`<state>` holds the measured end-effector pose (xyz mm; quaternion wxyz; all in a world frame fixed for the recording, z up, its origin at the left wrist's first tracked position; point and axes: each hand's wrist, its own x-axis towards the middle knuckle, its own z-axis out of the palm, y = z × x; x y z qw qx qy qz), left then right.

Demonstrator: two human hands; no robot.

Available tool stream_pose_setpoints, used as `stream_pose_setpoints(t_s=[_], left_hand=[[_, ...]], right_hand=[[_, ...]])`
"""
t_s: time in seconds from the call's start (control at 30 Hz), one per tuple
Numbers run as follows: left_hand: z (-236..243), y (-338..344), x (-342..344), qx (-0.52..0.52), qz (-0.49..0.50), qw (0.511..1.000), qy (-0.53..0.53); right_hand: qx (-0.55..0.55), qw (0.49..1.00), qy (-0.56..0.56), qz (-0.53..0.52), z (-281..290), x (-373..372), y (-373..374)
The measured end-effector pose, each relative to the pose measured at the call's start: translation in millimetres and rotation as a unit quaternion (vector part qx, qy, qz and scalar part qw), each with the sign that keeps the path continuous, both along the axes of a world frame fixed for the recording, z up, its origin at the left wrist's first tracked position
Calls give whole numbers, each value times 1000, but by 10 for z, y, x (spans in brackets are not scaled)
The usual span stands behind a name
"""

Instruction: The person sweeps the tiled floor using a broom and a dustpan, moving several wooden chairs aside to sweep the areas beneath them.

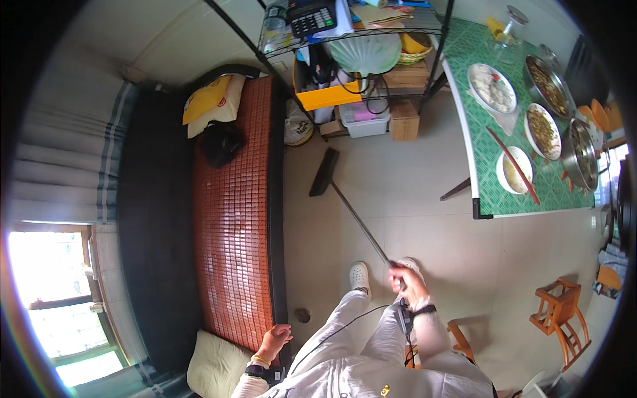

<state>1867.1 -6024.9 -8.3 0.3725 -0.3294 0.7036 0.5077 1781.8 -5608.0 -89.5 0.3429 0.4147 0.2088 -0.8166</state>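
A broom with a wide black head [324, 172] and a thin dark handle [360, 224] slants across the floor, its head ahead and to the left. Wrapped round the upper end of that handle is my right hand [408, 284], in front of my legs; a dark band circles the wrist. My left hand [274, 341] hangs beside the sofa's near end with its fingers loosely curled in and nothing seen in them. A thin black cable [332, 333] runs across my trousers toward a small grey device near my right wrist.
Along the left stands a black sofa with a reddish-brown beaded mat [232, 199] and pillows [215, 361]. Ahead, a wire shelf [368, 30] holds boxes. A green-topped table [458, 86] with bowls and pans is at the right, near a small wooden chair [561, 315].
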Motion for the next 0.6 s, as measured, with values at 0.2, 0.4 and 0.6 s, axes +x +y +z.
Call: stream_pose_setpoints(t_s=[0.2,0.4,0.6], left_hand=[[-37,112,-101,-3,-53,998,-16],[38,87,-193,-15,-60,998,-15],[118,-165,-82,-29,-40,998,-42]], right_hand=[[-82,995,25,-47,544,390,-155],[-48,987,154,1,0,-671,-747],[-36,993,96,-57,-434,-1417,-865]])
